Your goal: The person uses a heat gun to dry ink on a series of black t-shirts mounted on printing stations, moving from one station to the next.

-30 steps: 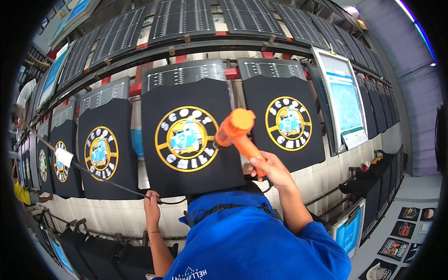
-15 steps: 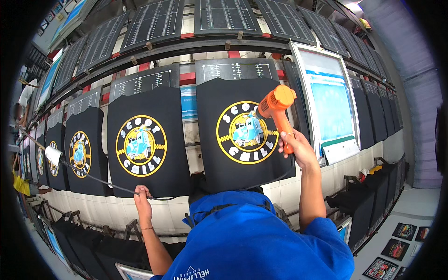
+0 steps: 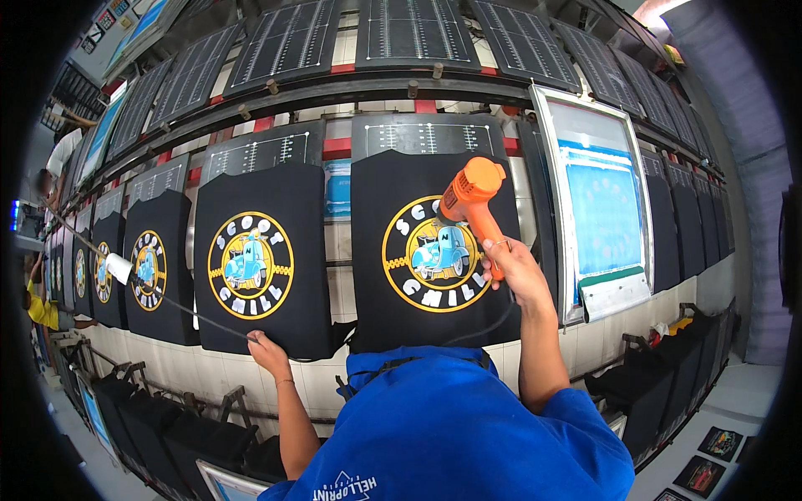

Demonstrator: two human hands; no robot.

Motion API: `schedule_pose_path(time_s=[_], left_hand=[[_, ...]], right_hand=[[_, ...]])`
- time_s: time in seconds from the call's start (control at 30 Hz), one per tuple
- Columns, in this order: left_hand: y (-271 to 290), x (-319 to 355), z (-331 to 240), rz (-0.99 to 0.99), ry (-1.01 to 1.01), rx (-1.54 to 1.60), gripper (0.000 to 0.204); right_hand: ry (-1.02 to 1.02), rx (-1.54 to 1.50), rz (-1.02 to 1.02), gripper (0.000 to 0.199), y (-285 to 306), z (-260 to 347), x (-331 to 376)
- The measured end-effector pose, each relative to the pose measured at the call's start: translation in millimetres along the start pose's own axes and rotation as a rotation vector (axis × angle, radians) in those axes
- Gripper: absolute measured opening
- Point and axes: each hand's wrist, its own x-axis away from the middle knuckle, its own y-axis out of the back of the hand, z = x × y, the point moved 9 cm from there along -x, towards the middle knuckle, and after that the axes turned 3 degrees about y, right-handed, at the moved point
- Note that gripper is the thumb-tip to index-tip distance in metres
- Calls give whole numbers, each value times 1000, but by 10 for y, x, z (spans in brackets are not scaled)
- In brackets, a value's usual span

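My right hand (image 3: 515, 271) is wrapped round the handle of an orange heat gun (image 3: 474, 200). Its dark nozzle points down and left over the round scooter print on a black T-shirt (image 3: 372, 309), which is stretched on a board in front of me. At the lower left, my left hand (image 3: 269, 351) pinches a dark power cord (image 3: 219, 320) near the bottom edge of the neighbouring black T-shirt (image 3: 313, 242). That cord runs off to the left, past a white cylindrical piece (image 3: 119, 268). Another stretch of cord hangs below the heat gun's handle.
A metal-framed printing screen (image 3: 614, 209) with blue mesh leans at the right, a squeegee (image 3: 614, 292) at its lower end. More printed shirts (image 3: 149, 292) line the left. Bare marked boards (image 3: 418, 33) stand beyond a dark rail. Dark shirts (image 3: 660, 359) hang behind me.
The heat gun has shifted left across the print, its nozzle lower now. My left hand has moved slightly right and still holds the cord.
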Motion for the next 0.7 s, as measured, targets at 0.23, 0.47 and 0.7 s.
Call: schedule_pose_path(time_s=[0.23,0.47,0.7], left_hand=[[-20,-21,-115,-125,83,-212,42],[-16,-36,-122,-140,93,-222,41],[-9,-31,-177,-147,83,-247,41]], right_hand=[[-10,-43,7,26,-30,-42,-3],[-7,9,73,26,-170,-46,18],[3,85,75,27,-222,-52,32]])
